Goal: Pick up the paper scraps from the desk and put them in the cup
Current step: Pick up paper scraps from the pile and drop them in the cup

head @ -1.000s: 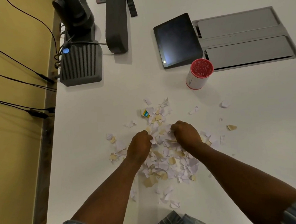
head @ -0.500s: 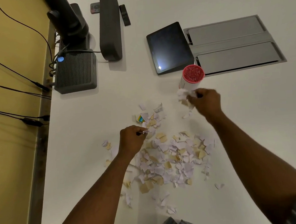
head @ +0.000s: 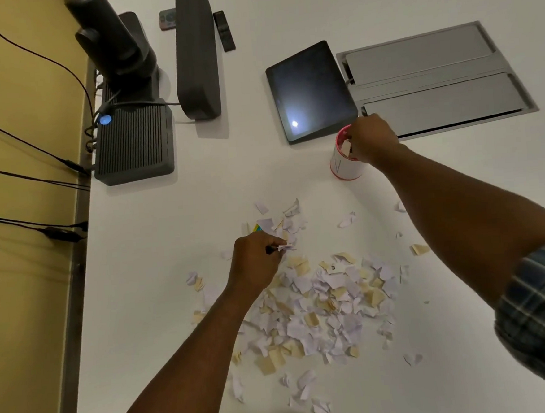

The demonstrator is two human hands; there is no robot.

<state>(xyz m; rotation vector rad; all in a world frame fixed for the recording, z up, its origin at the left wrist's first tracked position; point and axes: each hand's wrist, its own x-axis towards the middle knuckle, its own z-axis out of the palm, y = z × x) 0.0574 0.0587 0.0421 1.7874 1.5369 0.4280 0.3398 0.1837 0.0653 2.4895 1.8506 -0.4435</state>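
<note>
Both forearms are bare from wrist to above the elbow. The right arm wears a rolled-up plaid shirt sleeve (head: 543, 310) in dark blue-grey cloth crossed by pale lines, bunched in folds above the elbow. No rings, watch or bands show on the left hand (head: 255, 260) or the right hand (head: 373, 138).

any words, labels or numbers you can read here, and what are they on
No text can be read.
cup: a thin dark mark on its white wall, no legible letter.
paper scraps: one carries a small dark print, too small to read.
tablet: screen dark, only a glare spot.
</note>
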